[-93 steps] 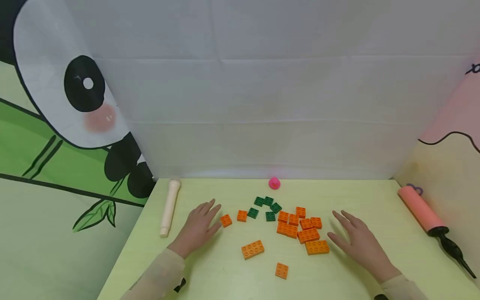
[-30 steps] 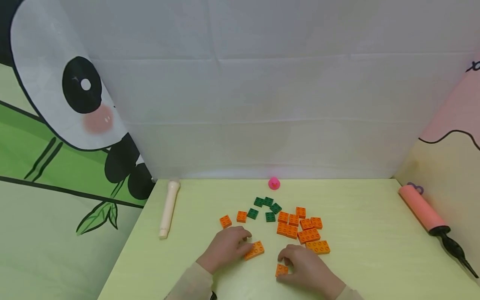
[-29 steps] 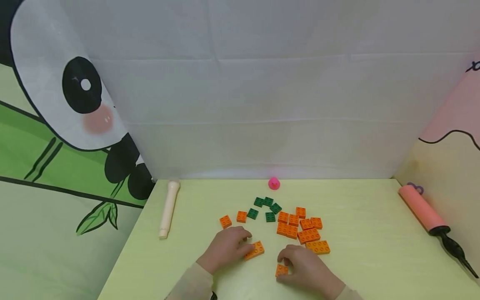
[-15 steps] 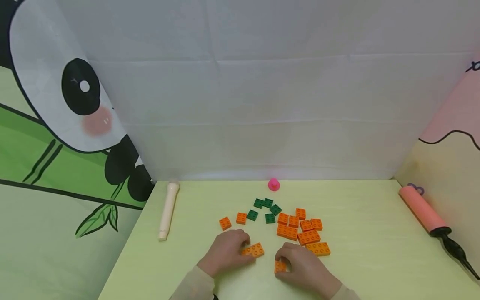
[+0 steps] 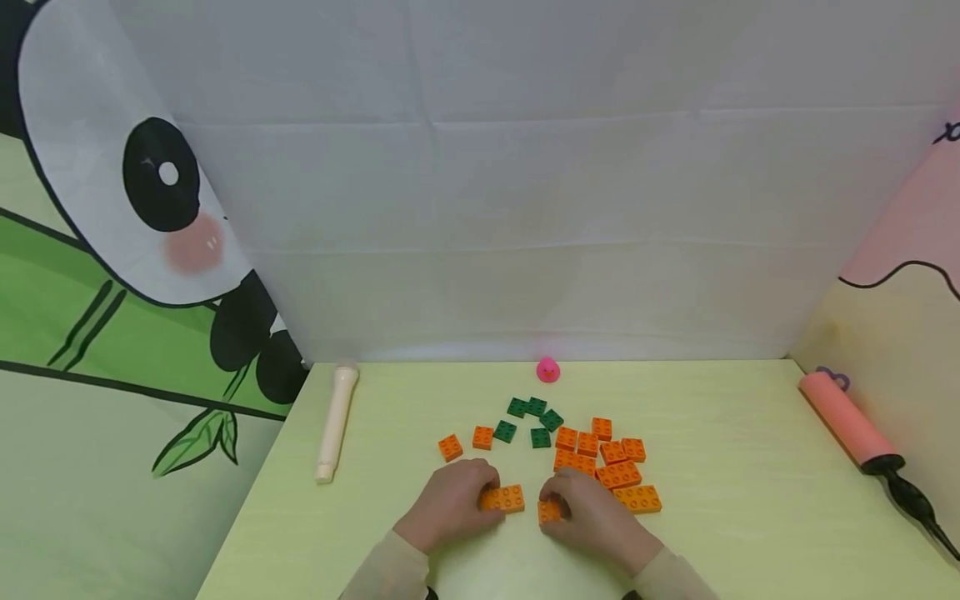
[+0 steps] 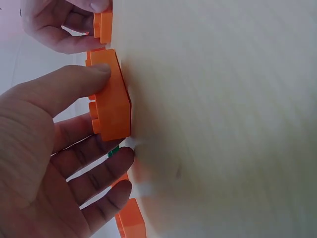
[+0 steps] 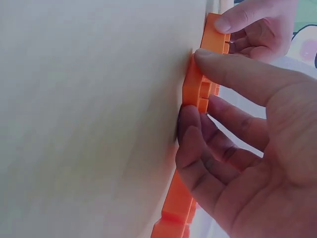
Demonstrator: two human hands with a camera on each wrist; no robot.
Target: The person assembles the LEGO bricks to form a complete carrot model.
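My left hand pinches a long orange building brick, thumb on its near side and fingers behind it. In the left wrist view that long brick stands studs away from the camera, with the thumb pressed on its side. Just to the right, my right hand pinches a smaller square orange brick between thumb and fingers. The right wrist view shows this square brick between thumb and fingertips, close to the tabletop. A short gap separates the two held bricks in the head view.
Several orange bricks lie in a cluster behind my right hand. Several small green bricks and two square orange ones lie farther back. A pink ball-like toy, a pale rod and a pink pump stand round the edges.
Both hands came inward from the sides and took hold of bricks. In the last second the right hand slid its square brick left and away from me; the left hand turned its long brick straighter.
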